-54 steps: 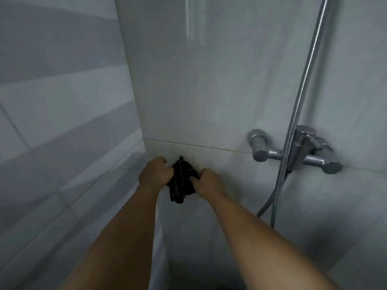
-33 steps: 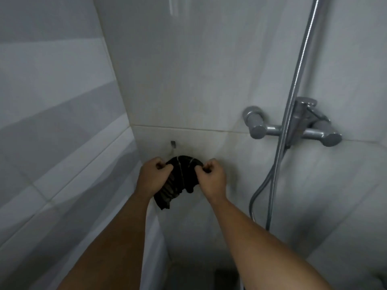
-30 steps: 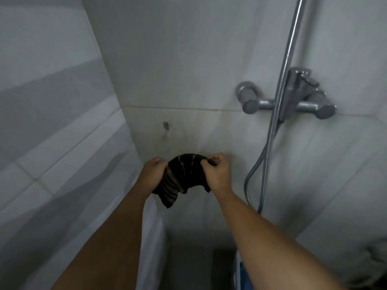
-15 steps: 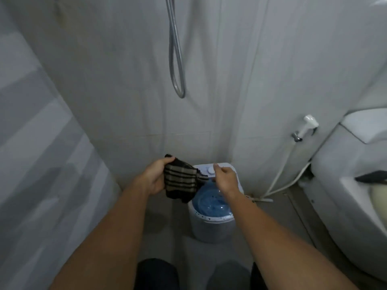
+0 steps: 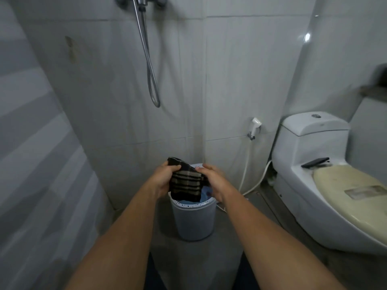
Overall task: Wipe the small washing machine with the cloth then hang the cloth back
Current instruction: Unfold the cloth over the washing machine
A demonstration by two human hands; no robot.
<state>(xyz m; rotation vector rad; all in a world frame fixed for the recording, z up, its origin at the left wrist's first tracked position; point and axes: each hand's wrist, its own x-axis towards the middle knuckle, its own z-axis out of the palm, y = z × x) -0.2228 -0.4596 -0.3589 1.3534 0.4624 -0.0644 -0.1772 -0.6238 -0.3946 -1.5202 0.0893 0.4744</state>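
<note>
Since the earlier frame I had taken the cloth (image 5: 187,181) off the wall hook and brought it down over the washer (image 5: 193,218). My left hand (image 5: 162,181) gripped the cloth's left edge, fingers curled around it. The dark striped cloth hung between both hands, its lower edge over the washer's blue lid. My right hand (image 5: 213,182) pinched the right edge. The washer stood on the floor below; a toilet (image 5: 314,174) sat at far right.

Washing machine (image 5: 193,222) lid behind cloth (image 5: 186,183)
</note>
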